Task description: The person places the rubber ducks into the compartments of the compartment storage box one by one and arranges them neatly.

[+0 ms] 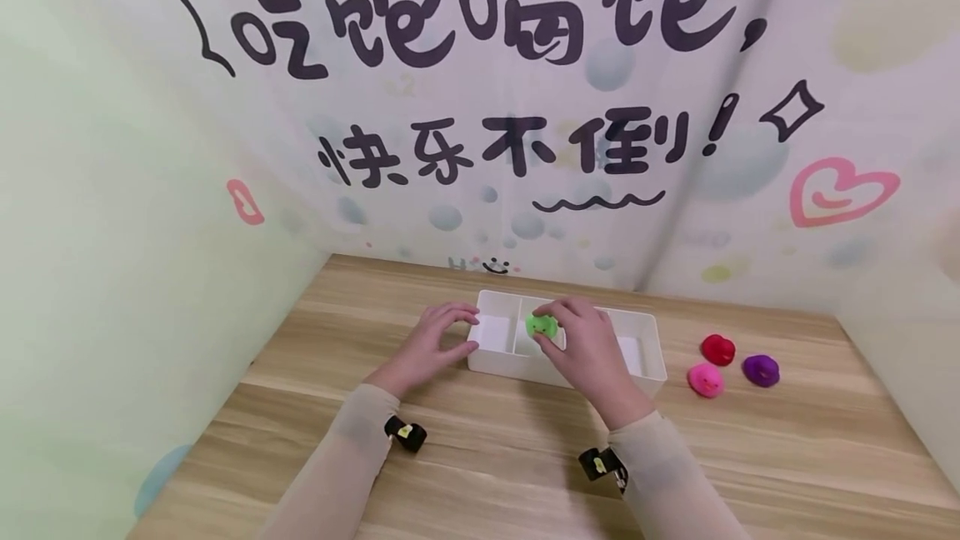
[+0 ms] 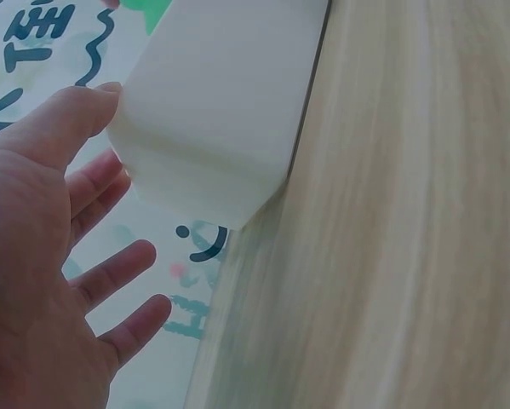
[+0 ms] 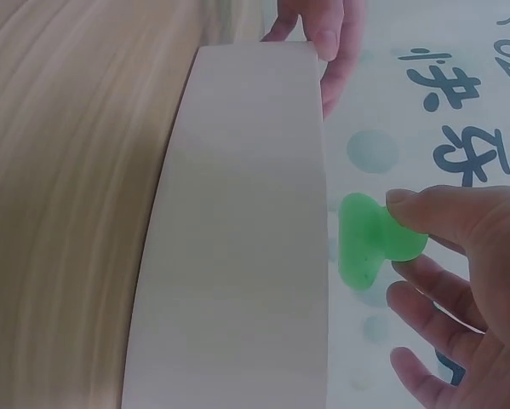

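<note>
My right hand (image 1: 588, 346) pinches a small green rubber duck (image 1: 542, 327) between thumb and forefinger, over the second compartment from the left of a white divided box (image 1: 495, 363). In the right wrist view the green duck (image 3: 363, 243) shows beside the box's upper edge (image 3: 237, 230), its lower fingers spread. At the box's left end is my left hand (image 1: 431, 342), thumb and forefinger right at its edge. The left wrist view shows that hand (image 2: 42, 221) with its other fingers loosely spread, apart from the box (image 2: 212, 102).
Right of the box lie a red duck (image 1: 717, 349), a pink duck (image 1: 706, 380) and a purple duck (image 1: 762, 370) on the wooden table (image 1: 480, 457). A printed cloth wall (image 1: 450, 223) stands along the table's back edge. Side walls rise at left and right.
</note>
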The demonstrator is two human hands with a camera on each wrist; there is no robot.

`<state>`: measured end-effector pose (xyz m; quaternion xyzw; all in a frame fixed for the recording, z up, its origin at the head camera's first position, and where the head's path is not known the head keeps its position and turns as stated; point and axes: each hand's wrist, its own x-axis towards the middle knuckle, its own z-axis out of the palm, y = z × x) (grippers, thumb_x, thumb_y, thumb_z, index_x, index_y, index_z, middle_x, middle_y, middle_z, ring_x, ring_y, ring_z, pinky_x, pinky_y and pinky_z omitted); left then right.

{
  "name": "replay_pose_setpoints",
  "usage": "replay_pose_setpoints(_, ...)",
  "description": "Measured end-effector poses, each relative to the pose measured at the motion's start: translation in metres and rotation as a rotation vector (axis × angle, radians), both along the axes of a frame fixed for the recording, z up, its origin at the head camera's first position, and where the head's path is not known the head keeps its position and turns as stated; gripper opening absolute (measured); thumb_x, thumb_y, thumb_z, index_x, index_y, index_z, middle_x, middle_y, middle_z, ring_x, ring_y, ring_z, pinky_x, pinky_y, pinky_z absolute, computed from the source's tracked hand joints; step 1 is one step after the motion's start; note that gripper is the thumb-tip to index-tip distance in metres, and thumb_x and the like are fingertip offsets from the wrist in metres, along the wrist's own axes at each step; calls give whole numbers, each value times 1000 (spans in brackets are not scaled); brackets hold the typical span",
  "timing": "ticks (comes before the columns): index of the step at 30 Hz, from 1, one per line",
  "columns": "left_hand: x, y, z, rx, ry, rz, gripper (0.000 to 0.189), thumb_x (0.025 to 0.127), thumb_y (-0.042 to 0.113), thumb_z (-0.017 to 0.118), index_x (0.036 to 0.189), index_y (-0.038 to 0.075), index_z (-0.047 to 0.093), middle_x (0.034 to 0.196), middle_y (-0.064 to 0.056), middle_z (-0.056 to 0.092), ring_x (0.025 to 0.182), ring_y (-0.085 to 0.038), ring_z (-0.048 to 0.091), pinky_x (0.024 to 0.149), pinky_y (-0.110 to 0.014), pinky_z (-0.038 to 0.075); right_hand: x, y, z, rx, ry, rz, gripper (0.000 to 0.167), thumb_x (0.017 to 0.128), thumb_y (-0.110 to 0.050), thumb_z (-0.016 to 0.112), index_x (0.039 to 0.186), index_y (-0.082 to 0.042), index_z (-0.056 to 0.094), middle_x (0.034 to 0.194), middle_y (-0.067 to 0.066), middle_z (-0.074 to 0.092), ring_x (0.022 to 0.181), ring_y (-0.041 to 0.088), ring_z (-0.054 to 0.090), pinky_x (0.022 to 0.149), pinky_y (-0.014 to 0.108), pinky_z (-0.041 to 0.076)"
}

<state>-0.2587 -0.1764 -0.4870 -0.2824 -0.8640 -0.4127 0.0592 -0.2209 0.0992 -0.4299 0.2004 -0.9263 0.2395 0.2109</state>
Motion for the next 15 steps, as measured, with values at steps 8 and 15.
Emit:
replay_pose_setpoints(8,1,-1,0,-10,9,5,32,96,25,75,123,11,66,146,-2,59,140,-31,46,117,-58,33,-2,-11,0,-1,-10,11,29,84,-20,87,110,-18,75,112,3,71,111,27,66,96,54,49)
replay_pose_setpoints(15,0,-1,-1,-20,17,-2,31,95,25,75,122,13,66,146,-2,59,140,-32,46,118,-59,33,-4,-19,2,10,-38,15,29,85,-21,87,111,-19,75,114,3,71,112,27,65,99,54,49)
